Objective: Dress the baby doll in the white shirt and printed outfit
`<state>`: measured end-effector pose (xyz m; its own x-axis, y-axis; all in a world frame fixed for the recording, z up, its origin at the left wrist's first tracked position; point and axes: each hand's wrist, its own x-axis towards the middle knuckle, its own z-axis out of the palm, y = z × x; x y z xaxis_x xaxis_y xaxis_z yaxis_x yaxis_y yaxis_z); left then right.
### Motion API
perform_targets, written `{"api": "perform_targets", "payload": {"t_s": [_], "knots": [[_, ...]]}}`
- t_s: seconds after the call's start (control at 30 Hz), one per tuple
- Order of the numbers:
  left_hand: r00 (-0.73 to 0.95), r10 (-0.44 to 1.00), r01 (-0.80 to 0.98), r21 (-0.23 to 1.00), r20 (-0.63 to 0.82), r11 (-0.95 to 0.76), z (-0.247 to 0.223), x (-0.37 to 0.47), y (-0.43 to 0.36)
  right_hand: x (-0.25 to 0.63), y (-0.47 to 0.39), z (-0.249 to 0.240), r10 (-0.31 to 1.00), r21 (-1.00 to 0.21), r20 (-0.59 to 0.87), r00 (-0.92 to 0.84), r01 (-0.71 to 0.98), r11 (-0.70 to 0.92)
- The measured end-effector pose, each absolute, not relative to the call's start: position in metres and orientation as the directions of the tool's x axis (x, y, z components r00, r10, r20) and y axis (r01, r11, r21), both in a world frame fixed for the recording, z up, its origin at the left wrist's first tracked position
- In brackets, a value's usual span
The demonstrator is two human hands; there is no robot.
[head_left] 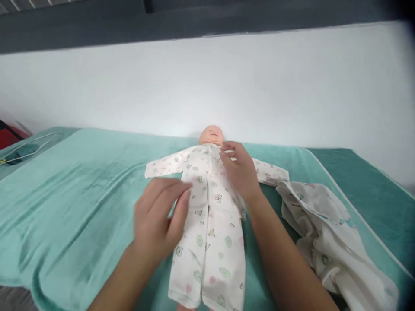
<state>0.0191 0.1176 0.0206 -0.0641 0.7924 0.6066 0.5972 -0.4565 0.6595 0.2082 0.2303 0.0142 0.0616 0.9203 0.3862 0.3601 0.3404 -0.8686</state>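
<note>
A baby doll (211, 134) lies on its back, dressed in a white top (197, 172) and white trousers (223, 259) printed with small animals and leaves. Its sleeves stretch out to both sides, and its feet just show at the bottom edge. Above the top's lower left side hovers my left hand (162, 211), fingers curled and thumb close to the index finger, with nothing visible between them. My right hand (239, 168) is by the collar and upper chest, its fingers loosely bent and apart, holding nothing I can see.
A teal blanket (97, 172) with some folds covers the surface under the doll. To the right lies a crumpled white printed cloth (327, 233), close to the doll's sleeve. A white wall (207, 86) stands behind. At the far left are a thin wire frame (29, 149) and a red object (9, 134).
</note>
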Motion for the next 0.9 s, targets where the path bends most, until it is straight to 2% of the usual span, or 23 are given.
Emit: {"api": "perform_targets", "payload": {"t_s": [0.13, 0.3, 0.63, 0.77, 0.9], "knots": [[-0.025, 0.837, 0.646, 0.648, 0.546, -0.403, 0.008, 0.041, 0.194, 0.202, 0.233, -0.004, 0.906, -0.774, 0.423, 0.026, 0.531, 0.346], [-0.018, 0.897, 0.622, 0.707, 0.442, -0.336, -0.009, 0.057, 0.256, 0.206, 0.236, -0.007, 0.896, -0.784, 0.445, -0.004, 0.481, 0.392], [0.136, 0.909, 0.587, 0.707, 0.395, -0.395, -0.022, 0.053, 0.263, 0.206, 0.243, -0.017, 0.909, -0.826, 0.417, 0.003, 0.419, 0.378], [0.107, 0.919, 0.555, 0.745, 0.378, -0.371, -0.024, 0.054, 0.264, 0.207, 0.244, -0.021, 0.910, -0.828, 0.414, -0.006, 0.414, 0.379], [0.083, 0.933, 0.542, 0.770, 0.350, -0.337, -0.024, 0.054, 0.264, 0.212, 0.250, -0.025, 0.894, -0.794, 0.437, -0.099, 0.426, 0.435]]}}
